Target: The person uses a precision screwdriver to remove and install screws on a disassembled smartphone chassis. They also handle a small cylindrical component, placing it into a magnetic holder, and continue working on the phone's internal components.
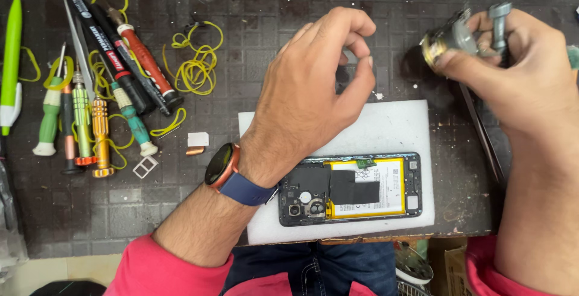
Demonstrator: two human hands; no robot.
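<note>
An opened phone (353, 188) with its back off lies on a white foam pad (398, 130), showing a yellow-edged battery and black tape. My left hand (313, 91) hovers over the pad's upper left, thumb and forefinger pinched close together; whether something tiny sits between them I cannot tell. It wears a watch with a blue strap (232, 175). My right hand (512, 73) is raised at the upper right, gripping a small grey and brass-coloured metal tool (461, 33).
Several screwdrivers (99, 121) and pens lie at the left on the dark gridded mat (241, 48), with yellow rubber bands (196, 70), a SIM tray (145, 166) and a small white card (198, 139). Tweezers (482, 133) lie right of the pad.
</note>
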